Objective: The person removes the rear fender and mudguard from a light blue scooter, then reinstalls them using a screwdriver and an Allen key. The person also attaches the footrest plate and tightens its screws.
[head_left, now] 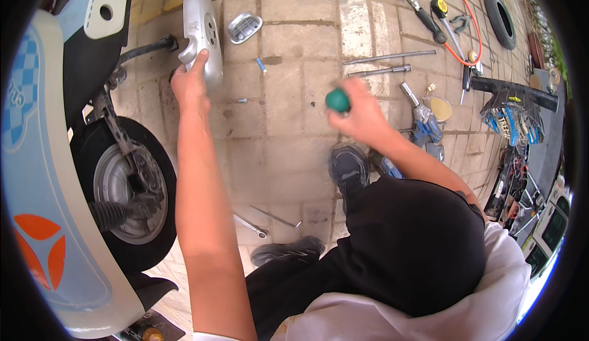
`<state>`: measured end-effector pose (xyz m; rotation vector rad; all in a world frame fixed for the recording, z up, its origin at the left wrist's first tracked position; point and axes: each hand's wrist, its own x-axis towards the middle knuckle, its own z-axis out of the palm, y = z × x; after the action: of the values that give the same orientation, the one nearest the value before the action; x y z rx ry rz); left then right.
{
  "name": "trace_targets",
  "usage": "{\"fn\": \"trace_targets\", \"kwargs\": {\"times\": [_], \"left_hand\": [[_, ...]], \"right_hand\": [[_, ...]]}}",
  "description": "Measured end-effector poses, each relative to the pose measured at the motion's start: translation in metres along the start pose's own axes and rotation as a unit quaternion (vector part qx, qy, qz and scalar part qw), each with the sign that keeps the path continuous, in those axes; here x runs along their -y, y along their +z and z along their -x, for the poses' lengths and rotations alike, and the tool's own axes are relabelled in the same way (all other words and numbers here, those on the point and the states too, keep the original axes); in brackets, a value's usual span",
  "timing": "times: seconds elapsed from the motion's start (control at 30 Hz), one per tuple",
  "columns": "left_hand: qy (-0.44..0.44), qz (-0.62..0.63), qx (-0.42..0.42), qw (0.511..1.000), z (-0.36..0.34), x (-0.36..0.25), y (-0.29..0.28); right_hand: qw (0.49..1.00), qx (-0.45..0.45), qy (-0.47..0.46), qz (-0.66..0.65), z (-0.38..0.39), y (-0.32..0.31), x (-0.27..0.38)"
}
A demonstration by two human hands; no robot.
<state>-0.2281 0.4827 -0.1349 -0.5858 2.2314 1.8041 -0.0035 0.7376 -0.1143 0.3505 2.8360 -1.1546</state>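
Observation:
My left hand (191,86) grips the lower end of an elongated silver plastic cover (202,28) with several oval openings, held upright left of centre. My right hand (365,114), slightly blurred, is closed around a round green object (337,100) near the centre; it looks like a small bulb or ball, but I cannot tell which. A small silver oval plate (244,28) lies on the paving right of the cover, with a small blue-handled tool (261,65) below it.
A scooter with a blue-white body (40,157) and black wheel (86,175) fills the left. Long rods (389,55), a grinder-like tool (423,120), a red hose (478,46), a tyre (498,19) and a tool pile (509,120) lie right. My shoes (348,172) and wrenches (248,224) are below.

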Motion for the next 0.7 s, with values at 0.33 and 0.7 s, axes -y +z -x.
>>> {"fn": "trace_targets", "kwargs": {"times": [0.33, 0.7], "left_hand": [[-0.129, 0.174, -0.07, 0.974, 0.173, 0.083, -0.109], [-0.139, 0.048, -0.14, 0.979, 0.198, 0.149, -0.137]], "right_hand": [[0.994, -0.078, -0.001, -0.081, -0.002, 0.002, -0.028], [0.997, -0.041, 0.016, -0.064, -0.002, 0.019, -0.013]]}}
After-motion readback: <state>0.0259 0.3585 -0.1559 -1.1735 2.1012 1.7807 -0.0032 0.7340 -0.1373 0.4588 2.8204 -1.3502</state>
